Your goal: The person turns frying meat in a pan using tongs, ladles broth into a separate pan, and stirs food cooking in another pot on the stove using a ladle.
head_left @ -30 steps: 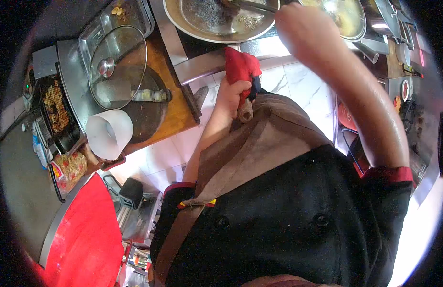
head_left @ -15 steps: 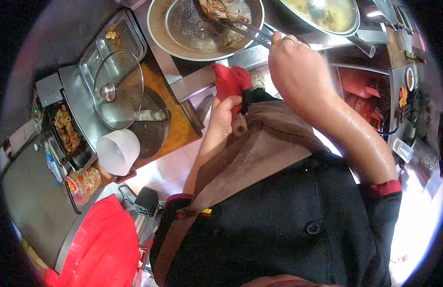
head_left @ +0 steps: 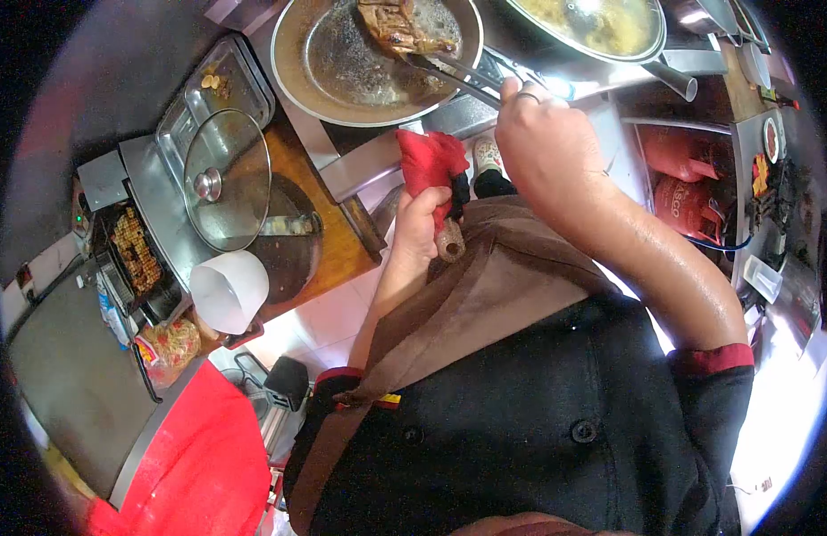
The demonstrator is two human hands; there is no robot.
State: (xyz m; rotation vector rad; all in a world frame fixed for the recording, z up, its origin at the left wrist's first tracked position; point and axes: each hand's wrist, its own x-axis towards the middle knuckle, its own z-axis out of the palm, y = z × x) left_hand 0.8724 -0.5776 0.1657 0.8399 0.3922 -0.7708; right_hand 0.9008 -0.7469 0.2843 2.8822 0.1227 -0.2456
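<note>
My left hand is wrapped round the pan handle, over a red cloth. The handle leads to a brown frying pan with oily liquid in it. My right hand grips dark tongs that reach over the pan's right rim. At their tips is a browned piece of meat, at the pan's upper side, raised or resting on the pan; I cannot tell which.
A glass-lidded pan stands to the right. To the left are a glass lid, a white container, a metal tray, a fryer basket, a noodle bag and a red cloth-like surface.
The meat has come up from the liquid into sight, in the tongs. My right hand has moved down and slightly left. The view has shifted, and my left hand keeps its hold.
</note>
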